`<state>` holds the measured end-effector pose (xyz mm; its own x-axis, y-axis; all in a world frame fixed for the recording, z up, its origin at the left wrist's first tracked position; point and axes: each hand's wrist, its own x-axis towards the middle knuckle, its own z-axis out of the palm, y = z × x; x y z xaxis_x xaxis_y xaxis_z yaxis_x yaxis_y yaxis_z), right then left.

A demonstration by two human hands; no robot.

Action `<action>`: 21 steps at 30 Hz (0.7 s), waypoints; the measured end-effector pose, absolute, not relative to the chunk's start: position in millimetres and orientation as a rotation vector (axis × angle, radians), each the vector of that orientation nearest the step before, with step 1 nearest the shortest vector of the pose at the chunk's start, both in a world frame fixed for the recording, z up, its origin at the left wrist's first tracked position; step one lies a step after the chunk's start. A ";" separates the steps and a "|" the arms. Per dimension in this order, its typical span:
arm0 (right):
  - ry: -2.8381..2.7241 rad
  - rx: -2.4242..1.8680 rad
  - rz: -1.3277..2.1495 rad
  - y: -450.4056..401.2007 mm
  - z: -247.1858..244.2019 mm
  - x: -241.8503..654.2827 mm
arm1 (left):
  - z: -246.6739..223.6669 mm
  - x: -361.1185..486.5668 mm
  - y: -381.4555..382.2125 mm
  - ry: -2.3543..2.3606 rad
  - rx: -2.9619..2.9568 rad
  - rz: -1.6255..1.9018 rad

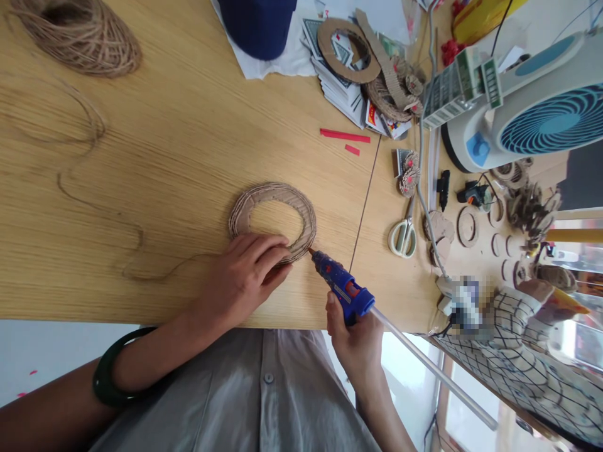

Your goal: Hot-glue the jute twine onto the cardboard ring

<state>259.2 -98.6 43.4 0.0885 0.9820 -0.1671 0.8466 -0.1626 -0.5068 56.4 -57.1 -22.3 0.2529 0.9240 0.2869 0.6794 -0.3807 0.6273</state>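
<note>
A cardboard ring [308, 220] with layered edges lies on the wooden table near its front edge. My left hand [245, 270] is closed on the ring's near-left side, fingers over the rim and partly hiding it. In my right hand [355, 339] is a blue glue gun [336, 276], gripped by its handle. Its nozzle tip meets or nearly meets the ring's right outer edge; I cannot tell if they touch. A long clear glue stick [433, 367] sticks out of the gun's back. Thin twine [160, 277] runs leftward from beside my left hand.
A twine ball [80, 37] sits at the far left. Red strips [345, 135], scissors [403, 237] and a grey cable [426, 182] lie to the right. Cardboard pieces and cards [342, 91], a dark blue container [258, 25] and a fan [532, 107] stand farther back. A co-worker sits at right.
</note>
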 end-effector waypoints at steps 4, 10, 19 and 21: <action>-1.864 -2.058 0.668 -98.7 41.7 257.0 | -23.8 56.4 -57.0 1.462 2.162 0.895; -1.956 -2.017 0.622 -100.1 42.7 258.7 | -27.0 57.5 -57.3 1.458 2.176 0.913; -2.016 -1.980 0.624 -99.6 44.0 256.0 | -25.2 57.2 -56.2 1.457 2.190 0.922; -2.008 -1.978 0.621 -98.6 44.5 255.8 | -25.4 57.3 -56.2 1.463 2.194 0.914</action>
